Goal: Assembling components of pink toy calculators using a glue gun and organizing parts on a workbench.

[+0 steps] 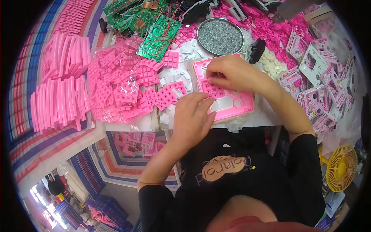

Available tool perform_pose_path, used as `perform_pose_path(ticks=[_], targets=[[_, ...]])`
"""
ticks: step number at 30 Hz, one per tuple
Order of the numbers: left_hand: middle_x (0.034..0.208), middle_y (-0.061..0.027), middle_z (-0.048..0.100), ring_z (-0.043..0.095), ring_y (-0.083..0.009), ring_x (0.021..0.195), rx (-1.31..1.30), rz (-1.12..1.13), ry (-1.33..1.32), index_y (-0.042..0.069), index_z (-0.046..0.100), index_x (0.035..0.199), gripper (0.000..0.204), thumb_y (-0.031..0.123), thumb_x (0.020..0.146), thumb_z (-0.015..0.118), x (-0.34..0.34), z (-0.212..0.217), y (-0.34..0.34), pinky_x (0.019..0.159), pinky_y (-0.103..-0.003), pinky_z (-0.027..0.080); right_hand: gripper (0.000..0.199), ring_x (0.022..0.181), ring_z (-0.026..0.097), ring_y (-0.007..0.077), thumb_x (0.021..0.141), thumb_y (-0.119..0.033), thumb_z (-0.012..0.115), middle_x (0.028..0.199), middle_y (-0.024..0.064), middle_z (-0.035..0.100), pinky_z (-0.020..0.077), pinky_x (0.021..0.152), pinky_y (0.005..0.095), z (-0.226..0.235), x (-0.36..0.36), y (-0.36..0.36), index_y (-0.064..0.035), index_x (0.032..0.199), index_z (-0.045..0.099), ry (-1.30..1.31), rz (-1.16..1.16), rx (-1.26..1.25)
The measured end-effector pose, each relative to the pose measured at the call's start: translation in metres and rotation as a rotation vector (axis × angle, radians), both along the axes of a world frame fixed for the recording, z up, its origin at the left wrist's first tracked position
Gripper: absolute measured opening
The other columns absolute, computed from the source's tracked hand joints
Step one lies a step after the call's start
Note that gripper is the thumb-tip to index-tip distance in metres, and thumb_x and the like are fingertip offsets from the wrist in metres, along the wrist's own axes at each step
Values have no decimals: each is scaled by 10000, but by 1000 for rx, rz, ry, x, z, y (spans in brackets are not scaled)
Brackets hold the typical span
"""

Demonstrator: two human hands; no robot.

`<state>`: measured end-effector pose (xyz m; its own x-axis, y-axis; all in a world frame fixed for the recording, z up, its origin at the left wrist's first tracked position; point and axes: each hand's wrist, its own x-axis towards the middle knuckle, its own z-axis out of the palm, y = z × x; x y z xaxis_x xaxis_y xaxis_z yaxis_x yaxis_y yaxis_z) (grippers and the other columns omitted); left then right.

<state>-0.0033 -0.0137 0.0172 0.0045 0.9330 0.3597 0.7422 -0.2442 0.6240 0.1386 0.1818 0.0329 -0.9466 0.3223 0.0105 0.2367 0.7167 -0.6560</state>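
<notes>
A pink plastic casing (232,113) lies open-side up on the table in front of me. A pink rubber keypad (213,90) sits inside it, toward its left side. My right hand (232,73) reaches over the casing from the right, its fingers curled and pinched at the keypad's upper edge. The fingertips partly cover that edge. At the casing's lower left, my left hand (192,116) has its fingers apart, with the fingertips by the rim. Left of the casing lie loose pink keypads (167,96) and small white paper pieces (176,75).
Behind the casing stands a round metal dish of screws (220,36). Green circuit boards (159,38) with wires lie at the back left. Bagged pink keypads (116,77) and stacked pink casings (60,102) are left. Printed panels (313,100) and a yellow fan (341,168) are right.
</notes>
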Motion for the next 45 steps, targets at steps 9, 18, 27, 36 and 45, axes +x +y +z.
perform_pose_path(ticks=[9,18,27,36,45], targets=[[1218,-115,608,577,-315,1188,-73,-161,123,77,646,1206,507,160,740,828,-11,15,3,1017,-536,409,829,1454,374,383,809,-455,754,1544,194,424,346,1145,547,4,36,-55,7,1442,483,-5,73,406],[1005,-122,701,665,-310,978,-81,207,118,39,709,1024,250,127,803,787,-119,73,54,883,-431,514,1080,1532,233,351,780,-637,725,1615,232,303,224,1212,551,3,37,-69,71,1511,362,-259,141,413],[980,-79,660,631,-243,1036,-101,184,1157,60,685,994,179,160,850,645,-123,24,130,1024,-460,434,1111,1522,250,364,739,-570,796,1611,231,304,240,1206,553,0,40,-69,66,1521,328,-194,128,396],[977,-119,678,691,-277,854,-354,-240,1294,28,686,968,174,112,836,610,-133,20,170,718,-388,579,1108,1515,263,367,726,-549,817,1608,223,311,258,1197,558,-1,42,-69,55,1521,335,-176,120,368],[929,-99,699,672,-250,844,107,363,447,56,672,1128,230,68,899,689,-164,84,130,765,-421,542,1103,1514,264,367,712,-519,840,1601,228,318,263,1194,560,-1,43,-67,63,1508,347,-138,112,347]])
